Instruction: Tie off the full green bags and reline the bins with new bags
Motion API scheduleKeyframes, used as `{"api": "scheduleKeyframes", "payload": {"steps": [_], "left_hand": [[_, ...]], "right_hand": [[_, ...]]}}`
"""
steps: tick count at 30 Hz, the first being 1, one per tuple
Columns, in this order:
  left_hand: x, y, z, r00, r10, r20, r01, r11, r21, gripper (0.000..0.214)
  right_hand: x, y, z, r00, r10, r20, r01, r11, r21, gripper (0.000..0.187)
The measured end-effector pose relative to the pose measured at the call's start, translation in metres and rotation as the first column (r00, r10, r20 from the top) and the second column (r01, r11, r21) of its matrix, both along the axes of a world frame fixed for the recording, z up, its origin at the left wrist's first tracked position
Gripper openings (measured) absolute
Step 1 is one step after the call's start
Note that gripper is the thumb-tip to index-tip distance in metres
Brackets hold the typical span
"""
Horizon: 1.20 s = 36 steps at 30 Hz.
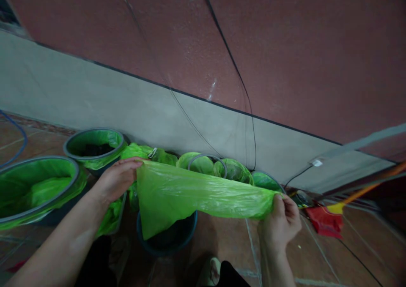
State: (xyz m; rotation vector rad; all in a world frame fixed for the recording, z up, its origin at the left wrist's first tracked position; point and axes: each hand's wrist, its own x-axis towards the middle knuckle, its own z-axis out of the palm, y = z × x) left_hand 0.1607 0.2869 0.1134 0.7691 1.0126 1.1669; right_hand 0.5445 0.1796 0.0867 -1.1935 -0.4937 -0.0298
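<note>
A green plastic bin liner (190,194) is stretched sideways between both hands. My left hand (116,179) grips its left edge with fingers curled over the top. My right hand (283,221) pinches the bunched right end. The liner hangs over an unlined dark bucket (177,240) that stands on the tiled floor just in front of my feet.
Two green-lined buckets stand at the left, a large one (9,219) and a smaller one (95,145). More lined buckets (218,168) line the wall behind. A red dustpan (325,221) with an orange-handled broom (364,189) lies on the right. Cables run down the wall.
</note>
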Motion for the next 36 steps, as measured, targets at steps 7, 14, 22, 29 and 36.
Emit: {"api": "scheduleKeyframes", "payload": {"steps": [7,14,22,29,36], "left_hand": [[-0.003,0.004,-0.003,0.989,0.115,0.099,-0.116,0.993,0.013,0.010],[0.004,0.004,-0.002,0.988,0.124,0.088,-0.129,0.990,0.061,0.014],[0.012,0.002,0.003,0.981,0.188,0.057,-0.192,0.978,0.084,0.017],[0.008,0.008,-0.004,0.953,0.285,0.099,-0.294,0.952,0.085,0.023],[0.011,0.011,-0.013,0.919,0.382,0.095,-0.393,0.897,0.201,0.019]], "right_hand": [[-0.004,-0.004,0.008,0.999,0.049,-0.003,-0.049,0.999,0.013,0.025],[-0.005,-0.004,0.010,0.999,0.053,-0.007,-0.054,0.998,-0.014,0.028],[-0.007,-0.005,0.011,1.000,0.022,0.013,-0.022,1.000,-0.007,0.028],[-0.011,-0.006,0.014,0.999,0.008,0.043,-0.007,1.000,-0.020,0.030],[-0.014,-0.007,0.011,0.996,0.017,0.083,-0.015,1.000,-0.022,0.031]]}}
